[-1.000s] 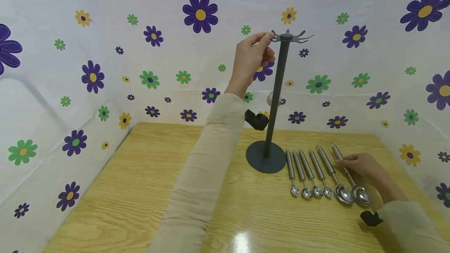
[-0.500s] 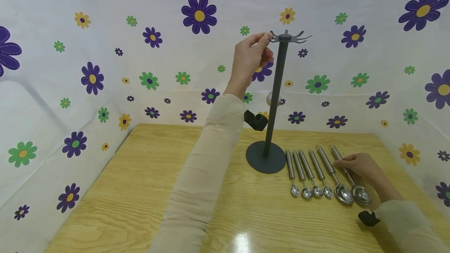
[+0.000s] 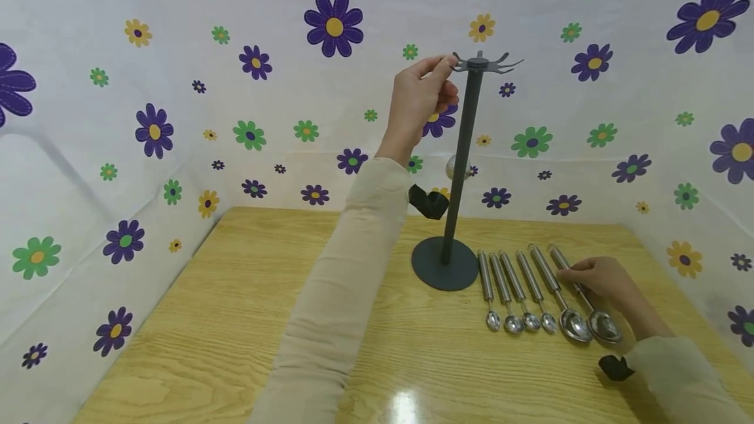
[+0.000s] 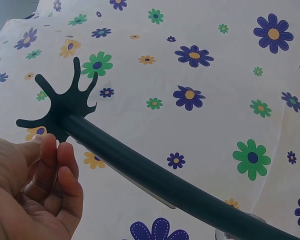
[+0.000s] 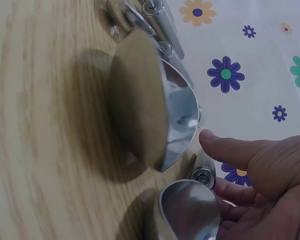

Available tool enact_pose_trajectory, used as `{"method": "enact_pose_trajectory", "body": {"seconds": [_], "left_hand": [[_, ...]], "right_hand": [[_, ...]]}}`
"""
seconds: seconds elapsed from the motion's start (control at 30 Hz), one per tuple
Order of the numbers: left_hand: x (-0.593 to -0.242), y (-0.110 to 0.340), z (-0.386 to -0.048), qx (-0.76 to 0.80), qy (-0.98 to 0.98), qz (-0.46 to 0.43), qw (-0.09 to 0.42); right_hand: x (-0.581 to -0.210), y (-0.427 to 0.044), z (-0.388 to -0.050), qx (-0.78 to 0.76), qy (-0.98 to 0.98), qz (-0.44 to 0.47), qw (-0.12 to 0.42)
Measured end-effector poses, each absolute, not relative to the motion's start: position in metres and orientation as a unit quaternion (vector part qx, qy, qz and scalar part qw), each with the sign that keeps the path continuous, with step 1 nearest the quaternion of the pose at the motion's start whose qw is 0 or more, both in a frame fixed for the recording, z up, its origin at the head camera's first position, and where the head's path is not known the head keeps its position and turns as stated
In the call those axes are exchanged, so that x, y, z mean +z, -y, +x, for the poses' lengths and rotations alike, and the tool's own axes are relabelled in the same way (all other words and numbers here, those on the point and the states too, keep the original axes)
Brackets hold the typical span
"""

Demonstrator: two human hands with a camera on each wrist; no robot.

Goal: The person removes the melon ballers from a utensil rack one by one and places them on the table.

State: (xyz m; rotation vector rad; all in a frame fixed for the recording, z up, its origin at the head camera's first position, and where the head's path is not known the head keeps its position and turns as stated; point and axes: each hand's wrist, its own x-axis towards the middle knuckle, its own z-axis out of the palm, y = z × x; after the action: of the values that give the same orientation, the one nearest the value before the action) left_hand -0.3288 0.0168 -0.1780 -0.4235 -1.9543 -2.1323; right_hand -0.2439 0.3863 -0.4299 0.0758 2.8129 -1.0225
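Observation:
My left hand (image 3: 419,97) pinches one hook of the dark metal rack (image 3: 463,149) at its top left. In the left wrist view the rack's pole (image 4: 155,165) slants away from the hooks. A metal utensil with a round bowl (image 3: 453,167) hangs behind the pole, mostly hidden. At the right, my right hand (image 3: 609,280) holds the handle of the rightmost metal scoop (image 3: 605,327), which lies on the table. Beside it lies another large scoop (image 3: 574,326). In the right wrist view the thumb (image 5: 225,148) and fingers are on either side of a handle.
Several smaller metal scoops (image 3: 530,283) lie in a row, handles toward the back, between the rack's round base (image 3: 430,267) and the large scoops. The wooden table (image 3: 235,293) meets a flower-printed cloth backdrop (image 3: 265,169) at the back and sides.
The rightmost scoop's handle end has shifted slightly left, together with the right hand. The left hand keeps its pinch on the hook.

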Motion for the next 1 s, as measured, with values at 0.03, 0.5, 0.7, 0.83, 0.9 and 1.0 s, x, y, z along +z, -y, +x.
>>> {"method": "enact_pose_trajectory", "body": {"seconds": [0.03, 0.5, 0.7, 0.83, 0.9, 1.0], "left_hand": [[-0.178, -0.017, -0.329, -0.725, 0.665, -0.144, 0.11], [-0.178, -0.017, -0.329, -0.721, 0.669, -0.141, 0.112], [-0.177, -0.017, -0.329, -0.721, 0.669, -0.142, 0.112], [-0.177, -0.016, -0.328, -0.721, 0.669, -0.143, 0.112], [-0.177, -0.016, -0.328, -0.721, 0.669, -0.143, 0.111], [-0.177, -0.017, -0.328, -0.722, 0.669, -0.142, 0.109]], "right_hand": [[-0.429, -0.386, -0.244, -0.336, -0.939, 0.023, 0.073], [-0.408, -0.39, -0.243, -0.32, -0.946, 0.007, 0.06], [-0.395, -0.38, -0.25, -0.376, -0.924, -0.012, 0.06], [-0.381, -0.369, -0.257, -0.399, -0.915, -0.033, 0.053], [-0.373, -0.362, -0.261, -0.407, -0.911, -0.041, 0.045], [-0.36, -0.35, -0.267, -0.413, -0.909, -0.051, 0.035]]}}
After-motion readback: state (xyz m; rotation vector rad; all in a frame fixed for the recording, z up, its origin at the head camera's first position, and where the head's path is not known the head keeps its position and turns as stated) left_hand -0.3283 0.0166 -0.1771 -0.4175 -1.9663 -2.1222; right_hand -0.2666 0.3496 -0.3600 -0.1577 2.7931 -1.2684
